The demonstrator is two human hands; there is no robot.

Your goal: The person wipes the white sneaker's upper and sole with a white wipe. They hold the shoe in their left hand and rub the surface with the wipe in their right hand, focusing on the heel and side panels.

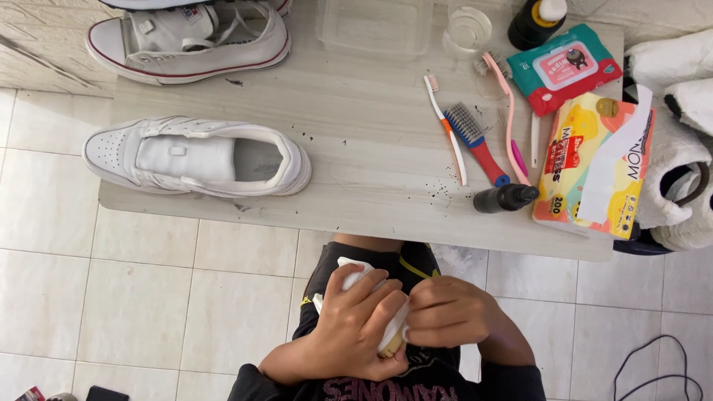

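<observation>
Low in the frame, close to my lap, my left hand (355,321) is wrapped around a crumpled white cloth or wipe (355,272). My right hand (448,312) closes on the same bundle from the right, its fingers curled against it. What lies inside the cloth is hidden, apart from a small tan edge at the bottom. A white low sneaker (194,157) lies on its side on the grey table (371,134), ahead and to the left of my hands.
A white canvas sneaker with a red stripe (189,38) rests at the table's back left. To the right lie toothbrushes (445,128), a red-handled brush (477,141), a small black bottle (505,197), a wipes pack (564,67), a tissue pack (594,163), a clear tub (375,26) and a glass (469,30). The floor is tiled.
</observation>
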